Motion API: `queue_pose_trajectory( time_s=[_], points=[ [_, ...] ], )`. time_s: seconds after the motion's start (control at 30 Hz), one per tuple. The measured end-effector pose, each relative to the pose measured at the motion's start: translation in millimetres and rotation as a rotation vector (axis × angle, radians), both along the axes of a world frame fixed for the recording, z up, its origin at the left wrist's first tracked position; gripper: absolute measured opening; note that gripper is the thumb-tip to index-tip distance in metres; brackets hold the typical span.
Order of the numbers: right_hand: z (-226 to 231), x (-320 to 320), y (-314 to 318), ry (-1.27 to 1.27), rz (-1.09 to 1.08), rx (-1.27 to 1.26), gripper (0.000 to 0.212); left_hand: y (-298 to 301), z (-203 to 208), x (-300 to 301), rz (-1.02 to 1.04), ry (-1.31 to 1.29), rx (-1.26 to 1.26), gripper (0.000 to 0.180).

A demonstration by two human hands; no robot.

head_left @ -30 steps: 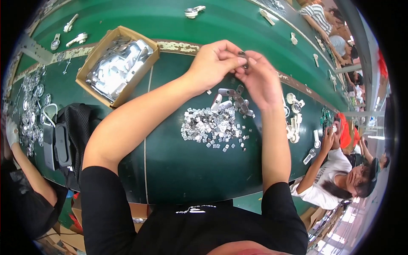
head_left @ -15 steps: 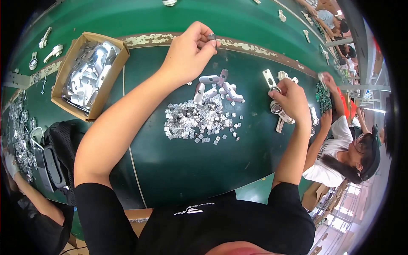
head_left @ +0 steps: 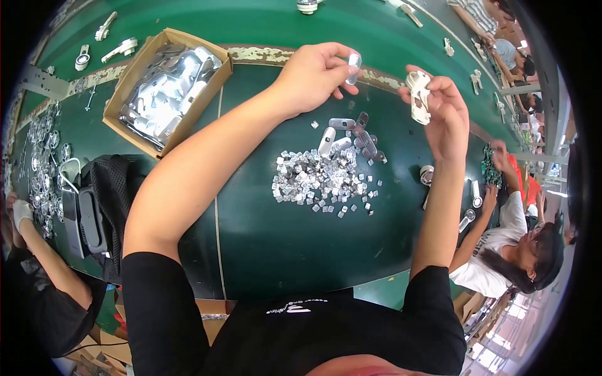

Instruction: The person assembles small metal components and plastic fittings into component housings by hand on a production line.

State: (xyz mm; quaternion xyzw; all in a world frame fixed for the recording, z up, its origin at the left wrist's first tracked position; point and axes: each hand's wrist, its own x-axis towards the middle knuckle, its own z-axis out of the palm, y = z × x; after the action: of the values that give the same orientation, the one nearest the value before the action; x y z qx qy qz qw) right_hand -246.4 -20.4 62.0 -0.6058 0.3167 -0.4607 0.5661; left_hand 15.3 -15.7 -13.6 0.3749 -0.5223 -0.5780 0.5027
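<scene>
My left hand [head_left: 311, 80] pinches a shiny silver oval plate [head_left: 354, 67] between thumb and fingers, above the table's far edge. To its right, my right hand [head_left: 450, 116] is closed around a white plastic housing [head_left: 418, 100], raised with its hollow, ribbed side showing. Below and between the hands, several loose oval metal plates [head_left: 327, 141] lie at the back of a heap of small clear cube-shaped pieces [head_left: 320, 178]. A white round-ended part [head_left: 427, 175] shows partly behind my right forearm.
A cardboard box [head_left: 199, 105] full of silver plates stands at the left. Beyond the table runs a green conveyor belt [head_left: 263, 28] carrying white parts. A black mesh bag [head_left: 113, 200] lies at far left. A co-worker [head_left: 501, 250] sits at right; another's gloved hand [head_left: 23, 212] is at left.
My right hand has lifted a white housing off the table and brought it up toward my left hand. The silver plate in my left hand now shows its flat face. The whole view has shifted.
</scene>
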Motion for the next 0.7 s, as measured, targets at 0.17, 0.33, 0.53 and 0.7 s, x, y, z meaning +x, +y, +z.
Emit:
queue_pose_trajectory(
  time_s=[0.17, 0.33, 0.53, 0.7],
  points=[
    [-1, 27, -12, 0.056, -0.117, 0.073, 0.016, 1, 4, -1, -0.036, -0.044, 0.005, 0.034],
    [8, 55, -16, 0.123, -0.206, -0.015, 0.042, -2, 2, 2, -0.012, -0.011, 0.015, 0.035],
    [7, 52, -26, 0.181, -0.165, -0.034, 0.040, 0, 3, 2, 0.008, 0.036, 0.027, 0.037],
    [6, 60, -27, 0.273, -0.088, -0.141, 0.037, 1, 5, 1, 0.040, 0.085, 0.050, 0.033]
  ],
)
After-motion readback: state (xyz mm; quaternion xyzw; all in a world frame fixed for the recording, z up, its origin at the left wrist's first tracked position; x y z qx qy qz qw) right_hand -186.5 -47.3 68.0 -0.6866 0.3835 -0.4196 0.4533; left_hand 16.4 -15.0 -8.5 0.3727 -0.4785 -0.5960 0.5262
